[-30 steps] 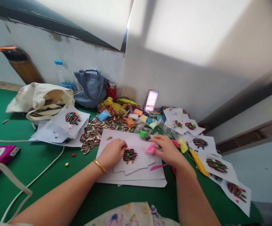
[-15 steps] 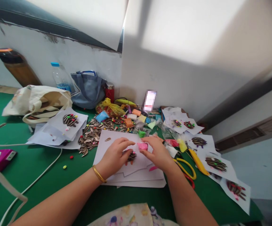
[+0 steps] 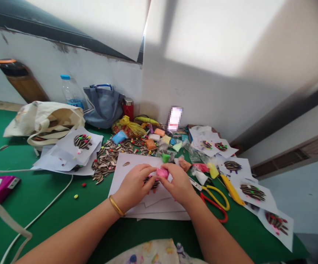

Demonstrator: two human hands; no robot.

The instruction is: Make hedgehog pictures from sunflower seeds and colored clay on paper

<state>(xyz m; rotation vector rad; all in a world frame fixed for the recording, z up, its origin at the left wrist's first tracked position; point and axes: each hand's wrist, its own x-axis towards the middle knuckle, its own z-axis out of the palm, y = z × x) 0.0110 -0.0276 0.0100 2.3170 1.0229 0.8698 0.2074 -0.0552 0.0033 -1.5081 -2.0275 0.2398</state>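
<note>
A lump of pink modelling clay is pinched between the thumb and fingers of my right hand. My left hand, with a gold bangle at the wrist, has its fingertips pressed against the clay's left side. Both hands are over a white sheet of paper. On that paper, a hedgehog shape of striped sunflower seeds shows partly below the fingers; the rest of it is hidden. One loose sunflower seed lies near the sheet's upper left.
Left of the paper spreads a heap of sunflower seeds. Scissors and a yellow utility knife lie to the right, beside finished seed pictures. Several clay packets and a lit phone are behind. A white cable crosses the left.
My hands have come together at the pink clay. The right hand has carried it slightly left, and the left fingertips now touch it. More of the scissors shows.
</note>
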